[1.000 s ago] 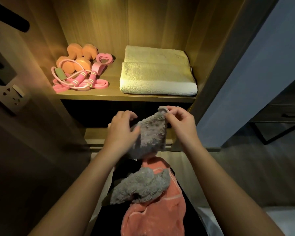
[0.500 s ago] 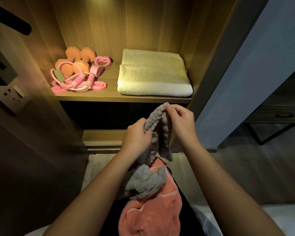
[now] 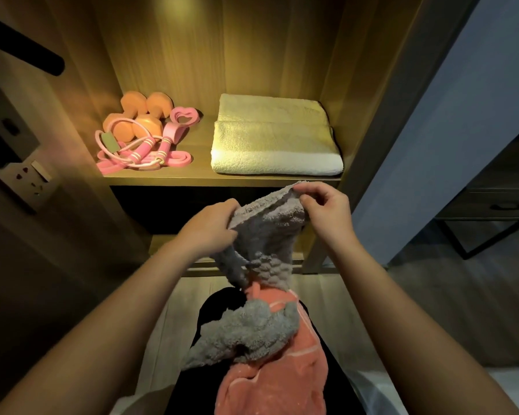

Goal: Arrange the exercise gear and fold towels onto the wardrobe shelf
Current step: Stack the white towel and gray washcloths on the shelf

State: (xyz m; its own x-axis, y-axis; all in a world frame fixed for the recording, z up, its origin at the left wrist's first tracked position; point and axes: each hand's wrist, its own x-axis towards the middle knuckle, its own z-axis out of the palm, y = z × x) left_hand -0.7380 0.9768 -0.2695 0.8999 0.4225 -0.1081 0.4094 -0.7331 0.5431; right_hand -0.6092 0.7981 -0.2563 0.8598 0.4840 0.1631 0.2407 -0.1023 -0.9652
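Note:
A fluffy grey towel [image 3: 267, 235] hangs in front of the wardrobe, below the lit shelf [image 3: 204, 179]. My left hand [image 3: 212, 226] grips its upper left edge and my right hand [image 3: 327, 209] pinches its upper right corner, stretching the top edge between them. The grey towel's lower part drapes over a salmon-pink towel [image 3: 282, 372] lying on my lap. On the shelf a folded cream towel [image 3: 274, 139] lies at the right. Orange dumbbells [image 3: 138, 115] and a pink skipping rope [image 3: 144, 148] with a pink heart-shaped piece [image 3: 185, 115] sit at the left.
The wardrobe's wooden side walls close in the shelf left and right. A wall socket [image 3: 24, 178] is mounted at the left. A lower wooden shelf [image 3: 168, 244] sits behind my hands. At the right stand a grey panel [image 3: 450, 130] and a dark drawer unit [image 3: 504, 205].
My hands have moved apart, spreading the grey towel's top edge wider. The left hand shifted left and the right hand lifted its corner slightly to the right.

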